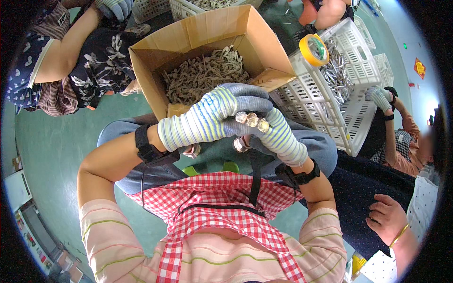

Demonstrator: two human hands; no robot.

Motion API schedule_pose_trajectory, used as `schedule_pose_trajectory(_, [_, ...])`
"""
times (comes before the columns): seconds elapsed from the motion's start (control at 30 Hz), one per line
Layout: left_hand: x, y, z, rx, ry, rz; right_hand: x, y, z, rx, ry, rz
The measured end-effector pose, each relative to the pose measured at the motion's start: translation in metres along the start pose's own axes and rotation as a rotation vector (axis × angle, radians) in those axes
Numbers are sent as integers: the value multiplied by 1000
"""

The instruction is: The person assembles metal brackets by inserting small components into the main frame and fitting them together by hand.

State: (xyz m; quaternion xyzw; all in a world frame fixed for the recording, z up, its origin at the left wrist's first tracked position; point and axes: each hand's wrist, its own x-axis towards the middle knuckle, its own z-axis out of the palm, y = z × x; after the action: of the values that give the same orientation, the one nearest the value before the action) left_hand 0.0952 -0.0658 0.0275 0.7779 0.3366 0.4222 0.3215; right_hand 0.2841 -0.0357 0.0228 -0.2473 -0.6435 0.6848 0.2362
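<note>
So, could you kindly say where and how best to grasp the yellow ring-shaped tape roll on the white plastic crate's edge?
The tape roll is probably best pinched by its near rim, coming from above on the camera wearer's side: it perches on the crate, its round face unobstructed.

Lettered patch (62, 19) on striped cloth (53, 27), blurred blue print (216, 102) on left glove (203, 117), red diamond sign (419, 68) on wall (416, 40)

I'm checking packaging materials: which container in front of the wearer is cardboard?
The open brown box just beyond the gloved left hand; the crates around it are white slotted plastic.
</note>
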Motion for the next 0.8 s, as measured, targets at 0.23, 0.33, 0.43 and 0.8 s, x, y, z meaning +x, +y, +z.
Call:
schedule_pose_trajectory(0.23, [1, 3, -1, 17, 8, 18, 3, -5, -5, -71, -40, -22])
schedule_pose_trajectory(0.33, [1, 4, -1, 38, 5, 17, 6, -6, -7, -97, -66, -87])
schedule_pose_trajectory(0.43, [2, 5, -2, 5, -4, 10, 4, -5, -8, -112, -79, -66])
schedule_pose_trajectory(0.8, [0, 0, 2, -4, -9, 6, 6, -3, -8, -159, -123, -20])
